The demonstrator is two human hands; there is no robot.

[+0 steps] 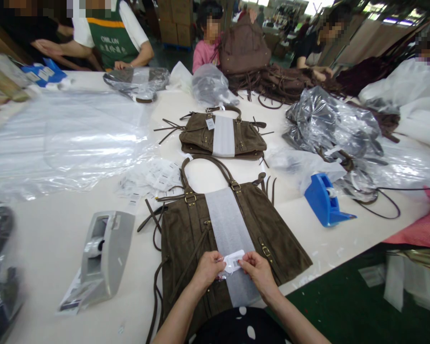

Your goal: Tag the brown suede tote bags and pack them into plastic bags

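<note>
A dark olive handbag lies flat on the white table, its handles pointing away from me, with a pale wrapping strip across its middle. Over the strip, my left hand pinches the left side of a small white tag with a barcode. The tag's right side is between the fingers of my right hand. Some clear plastic shows by my left fingertips. Beyond lies a smaller olive handbag with a similar strip and a small tag.
A grey tape dispenser stands at left, a blue one at right. Clear plastic sheets cover the far left; loose labels lie near the handles. Plastic-wrapped bags are at right. Several people work across the table.
</note>
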